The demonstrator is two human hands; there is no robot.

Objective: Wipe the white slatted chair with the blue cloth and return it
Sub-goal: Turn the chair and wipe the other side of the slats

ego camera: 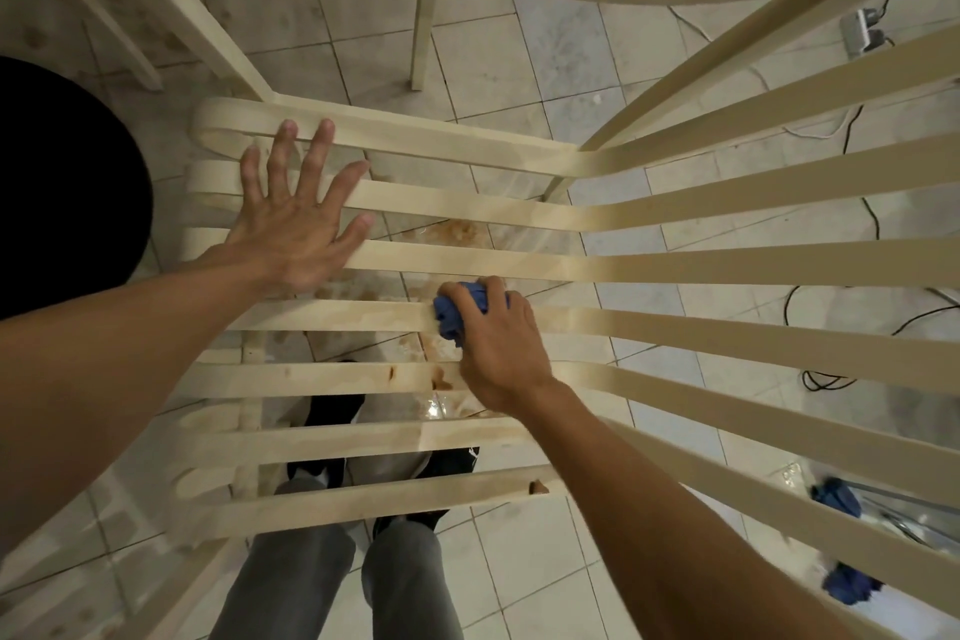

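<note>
Floor (524,68) is pale square tiles with dark grout lines, kinda grubby, brownish stains and a wet-looking patch (462,230) showing just past the fingers. A bunch of thin black and white cables (862,218) snake over the tiles well off to the right of the fingers, and there's a grey power strip (862,32) far up in the right corner. Some blue rags (844,499) lie on the floor low on the right. A big dark round shape (62,182) sits at the left edge, can't tell what it is. Lighting's warm and dimmish.
</note>
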